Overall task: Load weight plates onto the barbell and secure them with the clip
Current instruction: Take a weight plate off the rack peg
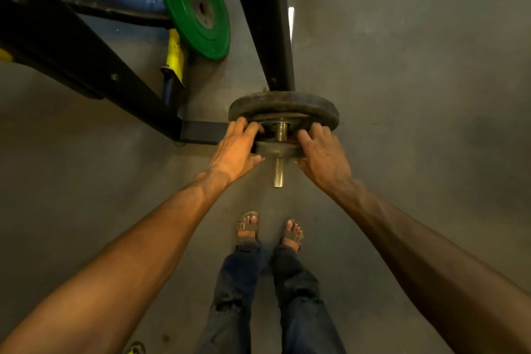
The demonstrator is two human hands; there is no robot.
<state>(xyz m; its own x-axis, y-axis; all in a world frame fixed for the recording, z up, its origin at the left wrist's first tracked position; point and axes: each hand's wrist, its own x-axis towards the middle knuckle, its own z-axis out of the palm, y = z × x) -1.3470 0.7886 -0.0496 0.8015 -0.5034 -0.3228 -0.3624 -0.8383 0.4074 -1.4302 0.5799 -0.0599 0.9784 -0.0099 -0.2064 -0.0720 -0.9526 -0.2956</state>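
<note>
The steel barbell sleeve (278, 174) points toward me at mid-frame. A large black weight plate (284, 105) sits far up on it. In front of that, a smaller dark plate (277, 149) is threaded on the sleeve, a short gap away from the large one. My left hand (237, 149) grips the small plate's left edge and my right hand (323, 154) grips its right edge, fingers hooked behind the rim. The end of the sleeve sticks out bare below the small plate. No clip is in view.
A green plate (195, 6) leans on a blue and yellow frame at upper left. Black rack beams (86, 52) run diagonally on the left, and a black upright (267, 23) rises behind the plates. My sandalled feet (270, 230) stand on grey floor under the sleeve.
</note>
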